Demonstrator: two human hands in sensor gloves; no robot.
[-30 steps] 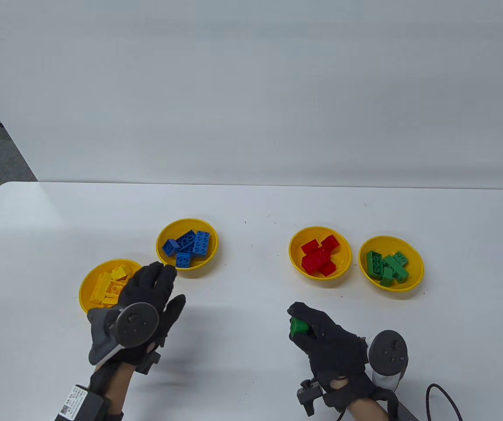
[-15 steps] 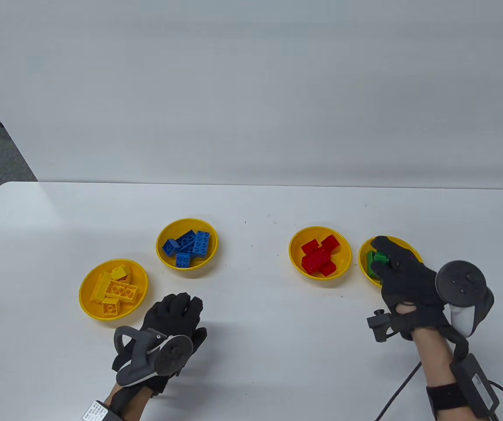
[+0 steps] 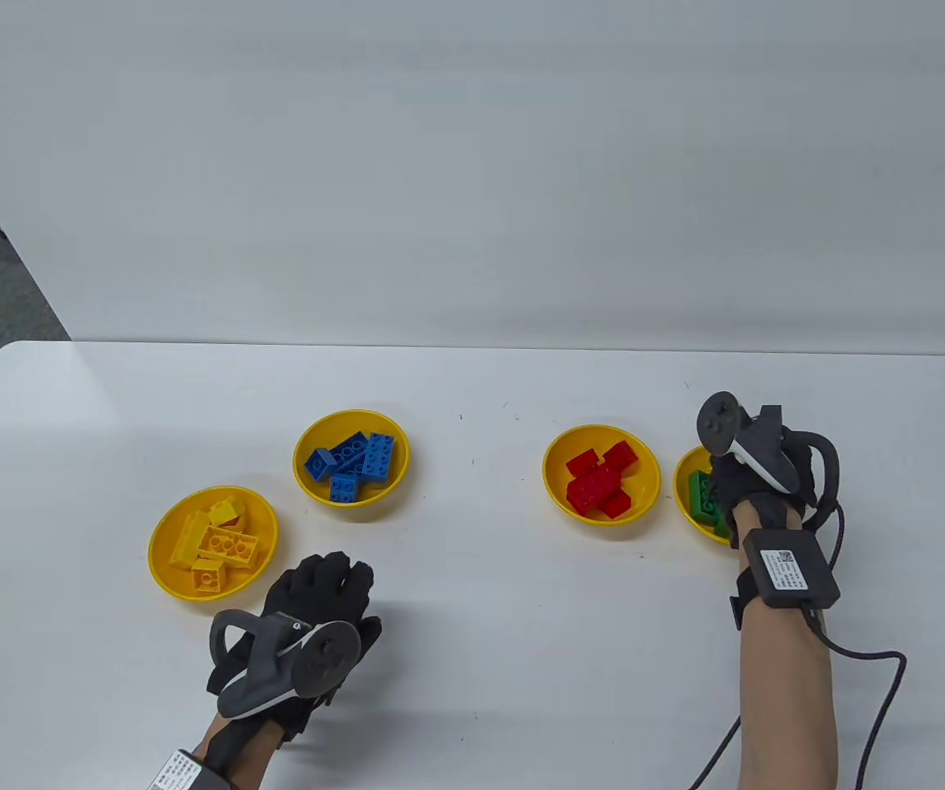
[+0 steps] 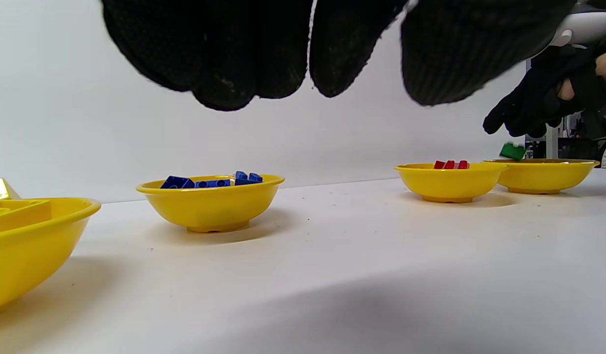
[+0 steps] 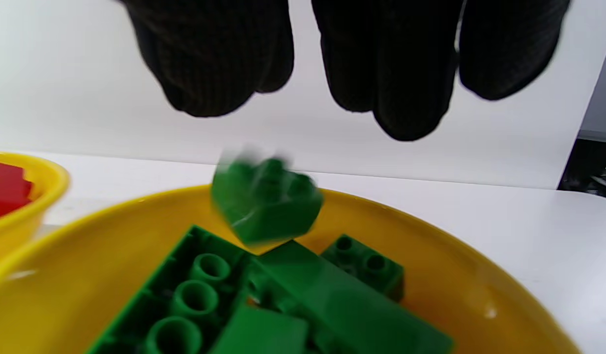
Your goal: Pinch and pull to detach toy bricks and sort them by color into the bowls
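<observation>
White worktop (image 3: 472, 527), plain white wall behind; grey floor at far left. Four yellow bowls in a loose row. Green brick (image 5: 266, 201), blurred, sits just under the right hand (image 3: 756, 477), over the bowl of green bricks (image 5: 455, 280), seemingly in mid-air. Right hand's fingers (image 5: 396, 73) spread, holding nothing. Left hand (image 3: 316, 601) loosely curled, empty, near the yellow-brick bowl (image 3: 161, 568).

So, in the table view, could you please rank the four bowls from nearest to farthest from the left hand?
From the left hand:
1. Yellow-brick bowl, just to its left.
2. Blue-brick bowl, straight beyond.
3. Red-brick bowl, across to the right.
4. Green-brick bowl, far right, under the right hand.
</observation>
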